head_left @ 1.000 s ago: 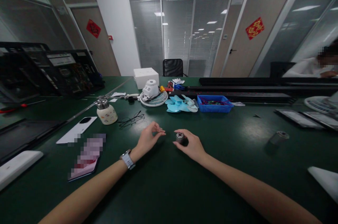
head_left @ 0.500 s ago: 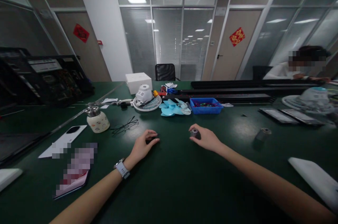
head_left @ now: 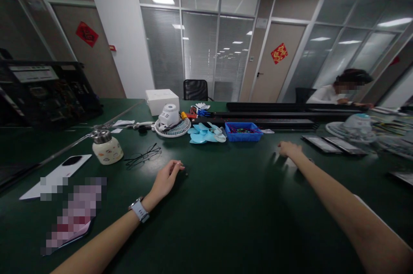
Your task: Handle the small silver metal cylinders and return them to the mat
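My left hand (head_left: 167,177), wearing a watch (head_left: 139,210), rests low over the dark green table with fingers curled together and thumb against them. A tiny dark bit (head_left: 186,174) shows by its fingertips; what the fingers hold, if anything, is hidden. Farther right, my right hand (head_left: 290,150) is stretched out and blurred, fingers closed. A dark end (head_left: 274,154) of a grey cylindrical part sticks out at its fingertips; the rest is covered. Beneath and behind this hand, another grey cylinder (head_left: 310,160) is mostly hidden.
Light-blue fan blades (head_left: 206,133), a blue tray (head_left: 243,133) of wires and a white fan head (head_left: 170,117) lie ahead. Glasses (head_left: 143,156), a patterned bottle (head_left: 107,149) and a phone (head_left: 58,177) are left. Flat dark-framed panels (head_left: 322,144) lie right; a person (head_left: 332,93) sits beyond.
My right hand has swung right and away from me, taking the grey cylindrical part from mid-table toward the other cylinder. My left fingers have drawn closer together. The view has turned slightly right.
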### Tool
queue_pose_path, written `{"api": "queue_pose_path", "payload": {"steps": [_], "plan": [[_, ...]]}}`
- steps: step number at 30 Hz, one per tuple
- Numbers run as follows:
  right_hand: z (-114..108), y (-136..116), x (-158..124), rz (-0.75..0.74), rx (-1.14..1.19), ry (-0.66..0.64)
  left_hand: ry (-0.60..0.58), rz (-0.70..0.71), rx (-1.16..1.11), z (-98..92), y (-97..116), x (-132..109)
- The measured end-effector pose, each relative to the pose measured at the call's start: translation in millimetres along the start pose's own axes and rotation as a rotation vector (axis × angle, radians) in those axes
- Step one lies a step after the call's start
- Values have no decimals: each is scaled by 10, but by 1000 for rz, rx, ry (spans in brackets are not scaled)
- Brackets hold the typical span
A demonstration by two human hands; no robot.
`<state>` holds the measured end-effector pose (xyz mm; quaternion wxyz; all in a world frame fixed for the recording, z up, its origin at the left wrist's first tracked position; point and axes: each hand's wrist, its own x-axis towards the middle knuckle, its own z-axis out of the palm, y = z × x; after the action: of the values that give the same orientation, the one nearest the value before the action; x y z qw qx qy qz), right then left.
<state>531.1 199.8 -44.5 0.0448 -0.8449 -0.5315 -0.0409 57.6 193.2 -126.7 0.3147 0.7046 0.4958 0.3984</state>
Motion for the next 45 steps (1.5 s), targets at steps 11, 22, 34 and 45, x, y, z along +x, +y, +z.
{"api": "queue_pose_path", "payload": {"steps": [11,22,34,45], "plan": [[718,-2219,-1366,-923,621,-28,198,-67,-142,-12,-57,28],[440,-1866,-918,-838,623,126,156,-44,-92,-3,-89,10],[217,747,209,126,249,218,93,-54,1,-17,-53,22],[365,851,219,160,224,144,90,-49,41,-10,-80,26]]}}
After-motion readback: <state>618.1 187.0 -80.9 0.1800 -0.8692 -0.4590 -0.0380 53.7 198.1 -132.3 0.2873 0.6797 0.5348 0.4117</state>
